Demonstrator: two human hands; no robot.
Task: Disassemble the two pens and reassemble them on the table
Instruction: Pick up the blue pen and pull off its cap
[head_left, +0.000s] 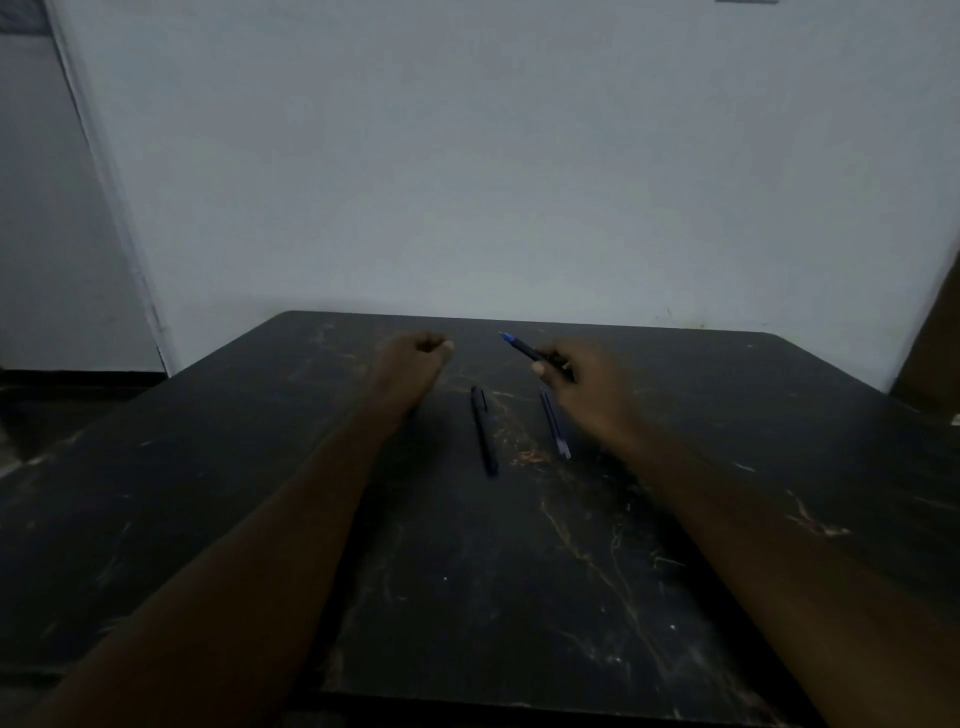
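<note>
My right hand (582, 382) grips a dark pen (524, 351) by its rear half, its blue tip pointing up and to the left above the black table (208, 493). A second dark pen (483, 430) lies lengthwise on the table between my hands. To its right a thin translucent blue pen part (555, 426) lies on the table, its far end hidden under my right hand. My left hand (413, 364) is curled into a loose fist over the far part of the table; whether it holds anything cannot be seen.
A pale wall (493, 156) rises just behind the table's far edge. The tabletop is scratched and worn, with brown marks near the pens. A brown upright object (930, 338) stands at the far right, and a doorway is on the left.
</note>
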